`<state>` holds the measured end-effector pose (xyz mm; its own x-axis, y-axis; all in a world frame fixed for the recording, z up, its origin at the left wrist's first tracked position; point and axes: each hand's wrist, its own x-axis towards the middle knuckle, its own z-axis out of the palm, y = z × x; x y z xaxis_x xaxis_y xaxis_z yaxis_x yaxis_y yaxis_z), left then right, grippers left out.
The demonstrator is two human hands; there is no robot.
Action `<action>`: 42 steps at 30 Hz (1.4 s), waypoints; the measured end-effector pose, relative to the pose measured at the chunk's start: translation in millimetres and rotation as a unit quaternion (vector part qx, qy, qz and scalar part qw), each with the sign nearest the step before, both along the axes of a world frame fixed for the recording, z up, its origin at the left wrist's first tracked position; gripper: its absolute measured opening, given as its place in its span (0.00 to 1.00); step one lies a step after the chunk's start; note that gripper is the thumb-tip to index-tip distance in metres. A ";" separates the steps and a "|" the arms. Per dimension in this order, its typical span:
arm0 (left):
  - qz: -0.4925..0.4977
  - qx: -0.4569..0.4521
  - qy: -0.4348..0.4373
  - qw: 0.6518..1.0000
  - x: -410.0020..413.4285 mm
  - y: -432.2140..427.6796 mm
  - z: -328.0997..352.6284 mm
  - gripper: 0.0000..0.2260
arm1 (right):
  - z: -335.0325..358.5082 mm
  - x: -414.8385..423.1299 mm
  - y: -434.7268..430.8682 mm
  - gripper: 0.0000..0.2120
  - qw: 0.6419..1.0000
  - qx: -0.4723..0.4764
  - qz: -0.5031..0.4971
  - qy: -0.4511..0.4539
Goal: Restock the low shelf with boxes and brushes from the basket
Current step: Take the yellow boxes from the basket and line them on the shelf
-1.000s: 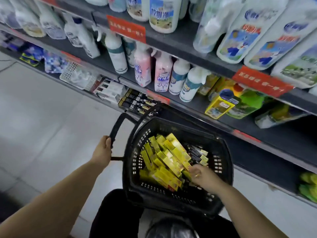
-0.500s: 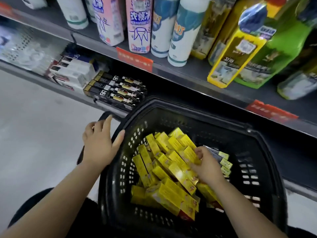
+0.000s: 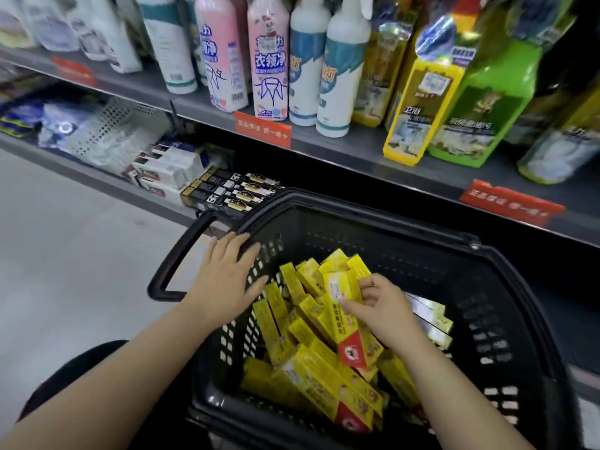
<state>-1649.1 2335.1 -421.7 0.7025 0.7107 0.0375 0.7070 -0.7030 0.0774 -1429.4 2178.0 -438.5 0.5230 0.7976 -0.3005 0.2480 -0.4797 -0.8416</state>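
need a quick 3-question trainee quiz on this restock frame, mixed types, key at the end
1. True or false: the right hand holds nothing.
2. The shelved boxes just beyond the black basket are: A black, B yellow, C green.
3. Fill in: the left hand lies with straight fingers at the basket's ____.
Key: 1 false, it pinches a yellow box. 2 A. 3 rim.
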 end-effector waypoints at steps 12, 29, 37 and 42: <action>0.081 -0.674 -0.233 0.696 43.8 -79.7 22.5 0.25 | 12.1 -35.3 -2.7 0.24 0.978 0.081 -0.038 0.188; 0.186 -0.655 -0.200 0.705 67.5 -67.4 2.0 0.17 | -18.0 -15.6 -74.1 0.32 0.919 -0.248 0.277 -0.131; 0.251 -0.669 -0.211 0.666 67.8 -64.2 -1.2 0.19 | -31.9 -16.4 -73.2 0.41 0.927 -0.267 0.263 -0.033; 0.252 -0.670 -0.211 0.666 70.9 -63.7 -1.9 0.20 | -30.5 -21.2 -69.7 0.32 0.918 -0.258 0.296 -0.060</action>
<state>-1578.2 2271.3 -423.6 0.4893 0.4469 -0.7489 0.5428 0.5160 0.6626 -1450.6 2108.3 -469.0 0.0989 0.7204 -0.6865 0.6702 -0.5582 -0.4892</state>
